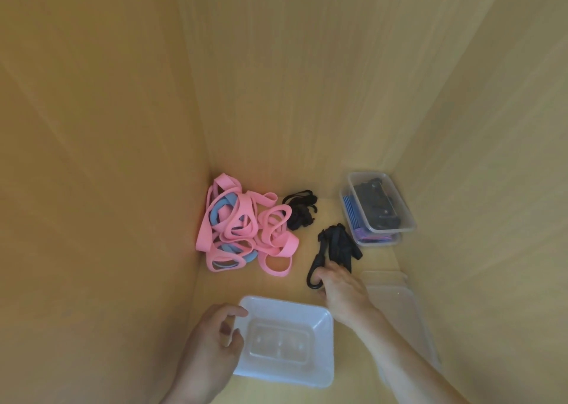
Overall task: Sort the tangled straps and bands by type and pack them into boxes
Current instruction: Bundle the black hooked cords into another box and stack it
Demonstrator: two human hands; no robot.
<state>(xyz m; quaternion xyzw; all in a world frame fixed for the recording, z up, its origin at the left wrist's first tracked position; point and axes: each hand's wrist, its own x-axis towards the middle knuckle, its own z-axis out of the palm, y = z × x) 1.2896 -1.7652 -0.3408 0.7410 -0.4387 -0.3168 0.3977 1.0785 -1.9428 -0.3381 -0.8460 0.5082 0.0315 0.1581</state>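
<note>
A tangle of pink bands (242, 228) with a few blue bands (219, 210) lies at the back left of the wooden surface. Beside it sits a small black strap bundle (300, 208). Further right, a larger black strap with a hook (333, 251) lies on the surface, and my right hand (341, 287) grips its near end. An empty clear plastic box (319, 351) stands in front of me; my left hand (212, 345) holds its left rim, thumb inside.
Two stacked clear boxes (399, 228) stand at the back right; the upper one holds black straps, the lower one purple bands. Clear lids (396, 299) lie on the right. Wooden walls close in on the left, back and right.
</note>
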